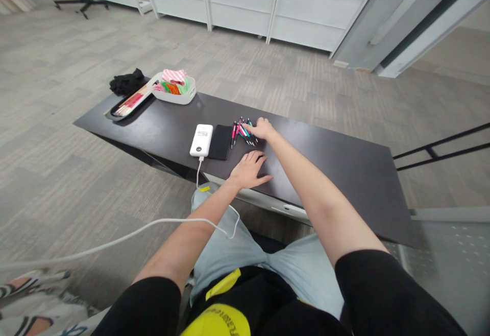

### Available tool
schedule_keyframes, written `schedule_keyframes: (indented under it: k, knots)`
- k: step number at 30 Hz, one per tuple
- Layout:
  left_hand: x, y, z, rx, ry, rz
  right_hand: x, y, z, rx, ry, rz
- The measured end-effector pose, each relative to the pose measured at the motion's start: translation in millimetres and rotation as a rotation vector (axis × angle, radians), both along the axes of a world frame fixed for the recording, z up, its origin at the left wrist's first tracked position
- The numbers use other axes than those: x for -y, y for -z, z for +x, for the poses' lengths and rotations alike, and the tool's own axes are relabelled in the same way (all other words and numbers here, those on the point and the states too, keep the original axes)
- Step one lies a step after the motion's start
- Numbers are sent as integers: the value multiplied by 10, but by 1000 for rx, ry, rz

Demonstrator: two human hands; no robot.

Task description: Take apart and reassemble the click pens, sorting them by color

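Right hand (263, 128): fingers curled onto pens (241, 133); grip cannot be told. Left hand (249, 170): flat, spread, empty, on table (344, 172), near side of black case (221, 142). Pens: pink, teal, black, fanned just right of case. Power bank (201, 140) beside case's left edge.

You're sitting in an office-like workroom — grey carpet tiles (76, 172) underfoot, white panelled partitions (268, 4) along the back, a long dark table (337, 172) carrying a white power bank (201, 140) and pens (242, 130).
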State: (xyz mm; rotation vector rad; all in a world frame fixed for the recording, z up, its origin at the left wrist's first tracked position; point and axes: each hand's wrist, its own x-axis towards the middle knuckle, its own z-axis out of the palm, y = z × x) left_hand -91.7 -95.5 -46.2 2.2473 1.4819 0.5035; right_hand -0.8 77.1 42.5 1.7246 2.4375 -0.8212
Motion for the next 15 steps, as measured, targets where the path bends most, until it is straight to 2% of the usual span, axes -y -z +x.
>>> schedule_keyframes:
  k: [3,7,15]
  knots:
    - [19,-29,8,-55,-17,17,87,10,-176,19,100,-6]
    - [43,-46,19,-116,-38,18,147,3,-391,6,124,-34]
    - [39,-31,16,-111,-35,31,109,-46,-399,-30,140,-75]
